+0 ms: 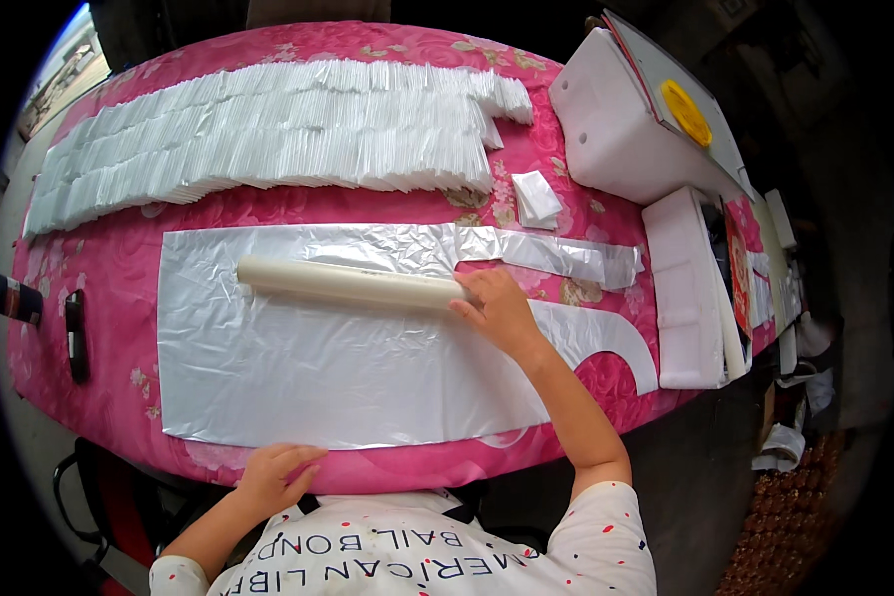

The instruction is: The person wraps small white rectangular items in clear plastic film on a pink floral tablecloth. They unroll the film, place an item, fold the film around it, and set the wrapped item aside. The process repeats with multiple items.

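A thin white plastic sheet [298, 382], shaped like a disposable apron, lies spread on the table. Its right end has a curved cutout and a long strip [556, 256]. Across the sheet's upper half rests a pale, smooth tube [353, 282], slightly slanted. My right hand [502, 310] grips the tube's right end, thumb on the near side and fingers on the far side. At the near edge of the sheet, left of centre, my left hand [278, 472] lies palm down, holding nothing, its fingers stretched toward the right.
Rows of folded white plastic packets [268, 129] line the table's far side; one folded packet [536, 199] sits apart. White foam boxes [606, 119] [683, 298] stand at right, a yellow lid [685, 112] atop one. A dark can [16, 298] and black object [76, 338] are left.
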